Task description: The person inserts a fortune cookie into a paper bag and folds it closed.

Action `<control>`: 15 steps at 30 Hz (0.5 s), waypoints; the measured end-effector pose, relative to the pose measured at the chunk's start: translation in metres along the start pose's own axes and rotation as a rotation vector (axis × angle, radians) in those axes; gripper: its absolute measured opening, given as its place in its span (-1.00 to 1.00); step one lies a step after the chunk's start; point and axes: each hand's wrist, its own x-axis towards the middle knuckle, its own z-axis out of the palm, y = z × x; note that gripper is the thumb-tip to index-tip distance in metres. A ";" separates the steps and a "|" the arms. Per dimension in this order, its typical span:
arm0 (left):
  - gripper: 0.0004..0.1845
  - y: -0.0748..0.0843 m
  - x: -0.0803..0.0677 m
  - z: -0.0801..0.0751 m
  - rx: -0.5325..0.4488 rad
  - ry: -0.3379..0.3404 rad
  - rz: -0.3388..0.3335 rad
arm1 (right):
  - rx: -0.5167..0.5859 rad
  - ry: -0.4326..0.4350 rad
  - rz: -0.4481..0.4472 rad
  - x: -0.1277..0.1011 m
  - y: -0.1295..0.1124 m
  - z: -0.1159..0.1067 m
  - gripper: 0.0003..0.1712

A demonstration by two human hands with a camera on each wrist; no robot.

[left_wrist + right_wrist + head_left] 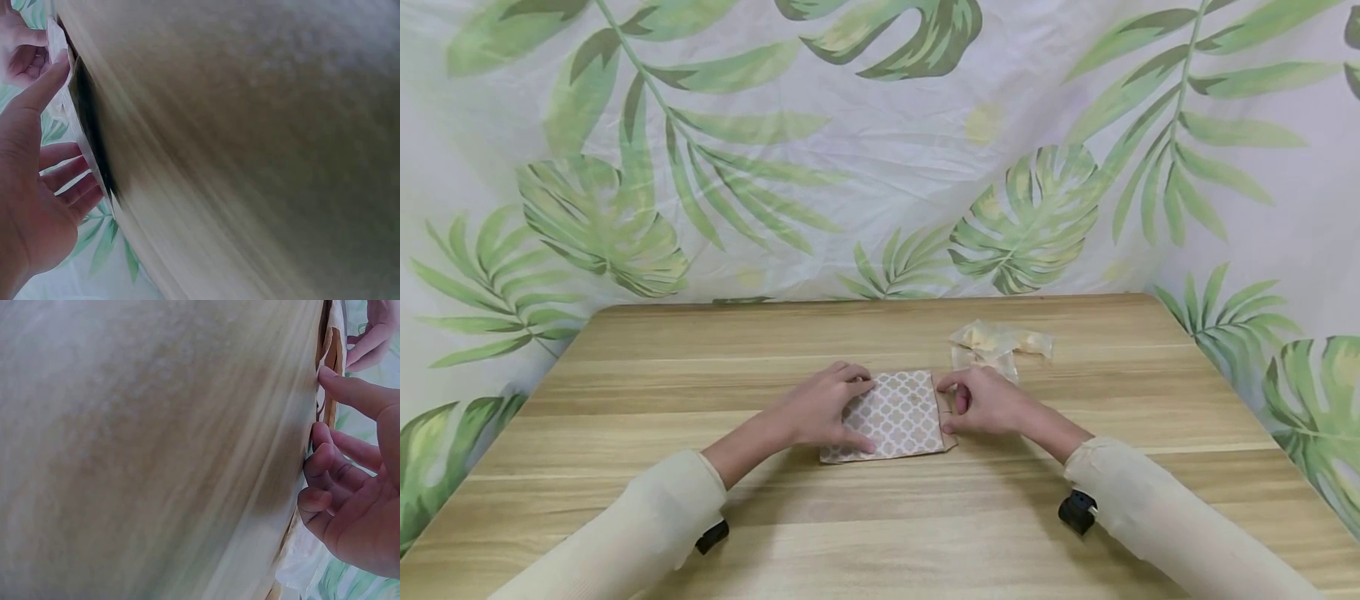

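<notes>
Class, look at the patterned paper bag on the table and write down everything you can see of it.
The paper bag is small, flat and roughly square, brown kraft paper printed with a white lattice pattern. It lies flat on the wooden table, near the middle. Its right edge shows plain brown paper, seemingly a folded flap. The left hand rests on its left side with fingers spread; the right hand pinches its right edge. Clear plastic packets lie just behind it, apart.

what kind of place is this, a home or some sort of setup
Likely a staged tabletop setup: a wooden table ringed by a leaf-print cloth backdrop, with only a patterned paper bag and clear wrapped packets on it.
</notes>
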 end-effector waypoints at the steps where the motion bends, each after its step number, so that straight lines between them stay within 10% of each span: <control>1: 0.03 0.000 0.000 0.001 -0.006 0.003 0.000 | 0.001 -0.001 0.003 0.000 0.000 0.000 -0.37; 15: 0.01 0.001 0.001 0.005 -0.043 0.036 -0.004 | -0.005 -0.006 0.013 0.000 0.000 0.000 -0.35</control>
